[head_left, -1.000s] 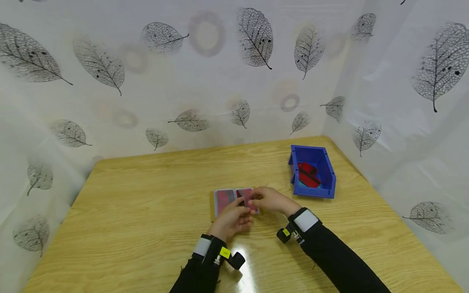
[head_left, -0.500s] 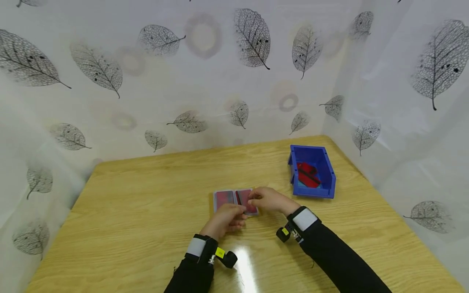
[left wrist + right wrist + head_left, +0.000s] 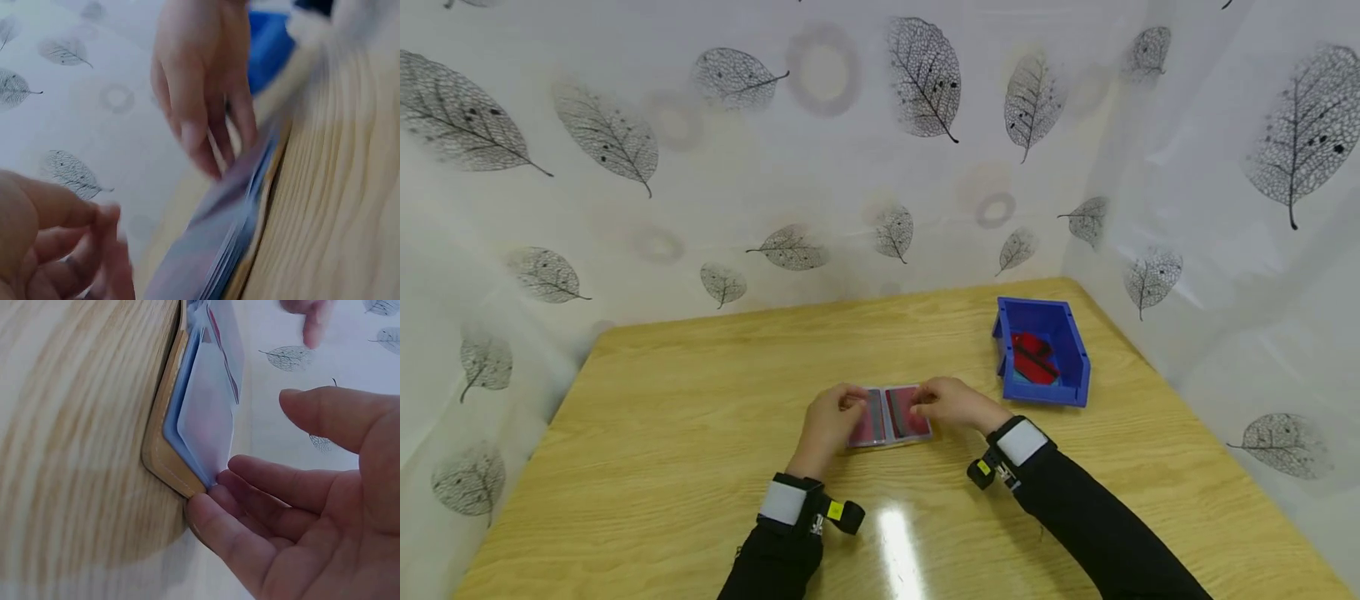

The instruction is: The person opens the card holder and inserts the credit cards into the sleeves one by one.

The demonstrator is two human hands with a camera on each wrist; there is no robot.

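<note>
A card holder [image 3: 889, 421] with a tan cover and clear plastic sleeves lies spread on the table, reddish cards with a dark stripe showing in its pages. Over its left page is my left hand [image 3: 826, 425]. In the left wrist view that hand's loosely bent fingers [image 3: 69, 219] appear apart from the holder, with nothing seen between them. My right hand [image 3: 958, 406] is at the right page. In the right wrist view its fingertips [image 3: 209, 515] touch the cover's corner and sleeve edge, while the thumb stands away from them.
A blue plastic bin [image 3: 1041, 312] stands at the back right of the wooden table [image 3: 700, 400], with red and black flat pieces [image 3: 1033, 362] in it. A leaf-patterned white curtain [image 3: 850, 167] hangs behind and along the sides.
My left hand has moved left, from the middle and right page of the card holder to its left page, uncovering the middle. My right hand has stayed at the right page.
</note>
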